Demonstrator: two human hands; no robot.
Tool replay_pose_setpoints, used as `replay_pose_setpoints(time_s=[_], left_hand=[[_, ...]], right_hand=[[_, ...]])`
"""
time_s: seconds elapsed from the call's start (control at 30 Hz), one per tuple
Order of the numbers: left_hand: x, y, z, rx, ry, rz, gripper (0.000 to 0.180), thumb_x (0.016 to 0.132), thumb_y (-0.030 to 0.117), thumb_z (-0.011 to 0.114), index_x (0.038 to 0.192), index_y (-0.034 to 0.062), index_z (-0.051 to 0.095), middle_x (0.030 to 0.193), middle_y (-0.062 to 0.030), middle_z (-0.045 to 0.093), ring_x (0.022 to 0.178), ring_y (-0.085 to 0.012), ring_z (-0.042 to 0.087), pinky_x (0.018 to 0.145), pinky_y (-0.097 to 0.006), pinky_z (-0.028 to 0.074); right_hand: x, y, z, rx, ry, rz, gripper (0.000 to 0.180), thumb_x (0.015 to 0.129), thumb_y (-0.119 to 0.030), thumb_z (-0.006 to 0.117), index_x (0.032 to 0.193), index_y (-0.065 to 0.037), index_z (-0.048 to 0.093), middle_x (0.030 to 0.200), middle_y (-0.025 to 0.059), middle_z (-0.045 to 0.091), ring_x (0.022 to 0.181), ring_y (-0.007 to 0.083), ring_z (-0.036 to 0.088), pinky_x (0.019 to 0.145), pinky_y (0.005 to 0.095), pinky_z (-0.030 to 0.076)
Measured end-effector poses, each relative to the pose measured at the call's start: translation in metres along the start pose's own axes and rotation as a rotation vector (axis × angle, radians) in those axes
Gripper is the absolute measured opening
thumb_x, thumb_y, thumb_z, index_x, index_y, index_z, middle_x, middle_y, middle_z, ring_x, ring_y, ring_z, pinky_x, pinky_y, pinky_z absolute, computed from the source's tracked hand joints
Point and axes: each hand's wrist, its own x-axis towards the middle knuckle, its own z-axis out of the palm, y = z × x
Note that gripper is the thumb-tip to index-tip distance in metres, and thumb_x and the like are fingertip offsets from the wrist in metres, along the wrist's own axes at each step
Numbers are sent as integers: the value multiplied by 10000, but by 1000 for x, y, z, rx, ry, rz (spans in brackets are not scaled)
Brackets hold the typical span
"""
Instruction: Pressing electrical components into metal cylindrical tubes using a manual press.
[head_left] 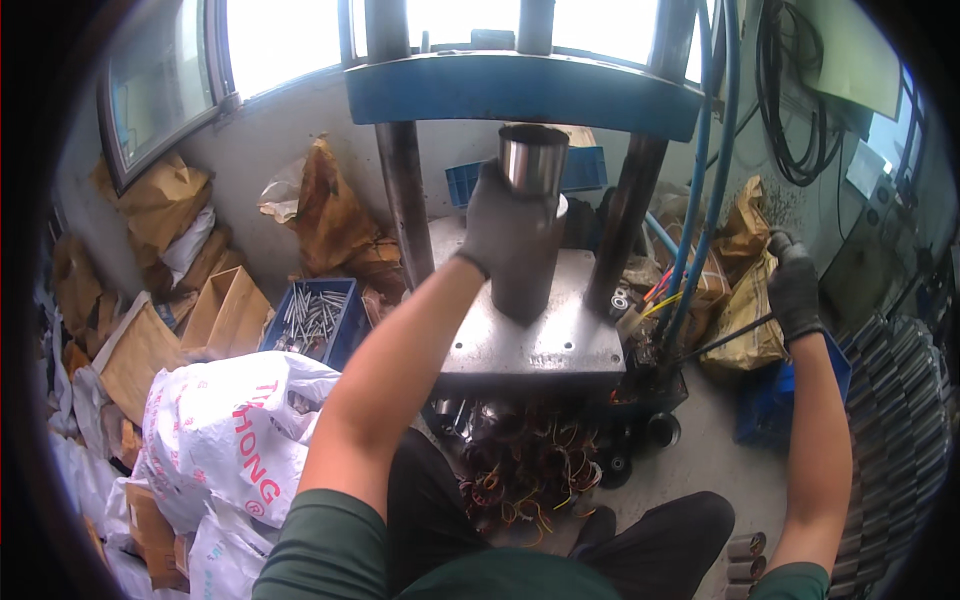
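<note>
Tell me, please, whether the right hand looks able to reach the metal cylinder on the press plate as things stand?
Probably yes, but not at once: the right hand grips a black lever beside the blue hoses, and the left hand already wraps the metal cylinder. The press plate in front looks unobstructed.

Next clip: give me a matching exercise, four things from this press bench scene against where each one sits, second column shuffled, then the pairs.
Things:
1. Metal cylinder
2. Blue crate of metal rods
3. White sack
4. Right hand

Places:
A. By the brown paper bag and hoses, right of the press
B. Gripped in the gloved left hand, on the press plate
C. Lower left, on the floor
D. Left of the press, near the wall

Pairs: 1-B, 2-D, 3-C, 4-A
</note>
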Motion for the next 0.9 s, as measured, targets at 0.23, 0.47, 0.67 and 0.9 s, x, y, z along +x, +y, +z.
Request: replay_pose_setpoints(time_s=[0.23,0.47,0.67,0.9], left_hand=[[-149,-30,-8,-801,163,-21,625,854,106,784,1406,61,495,1253,-100,654,1161,-230,668,984,-417,579],[-195,-70,-20,-1083,134,-548,675,862,221,831,1421,87,476,1243,-100,622,1173,-251,648,961,-442,593],[-197,-83,-3,-1249,97,-647,644,904,208,810,1428,89,454,1242,-126,608,1146,-301,657,905,-541,648],[-193,-91,5,-1141,166,-733,615,913,188,804,1418,65,474,1255,-144,620,1150,-309,666,936,-485,616]], right_hand=[[-42,-18,-35,-103,-21,-269,299,831,61,567,1096,-65,627,1053,207,690,1007,430,663,1150,606,396],[-163,-116,-89,45,-311,-483,385,794,-36,717,1157,-95,605,1158,186,670,1039,414,682,1004,570,532],[-156,-241,-23,577,-456,-195,689,777,-125,870,1390,-40,568,1389,236,580,1052,387,718,888,418,621],[-98,-315,115,1069,-729,77,828,806,-215,904,1473,-28,450,1364,165,608,1235,263,641,998,375,569]])
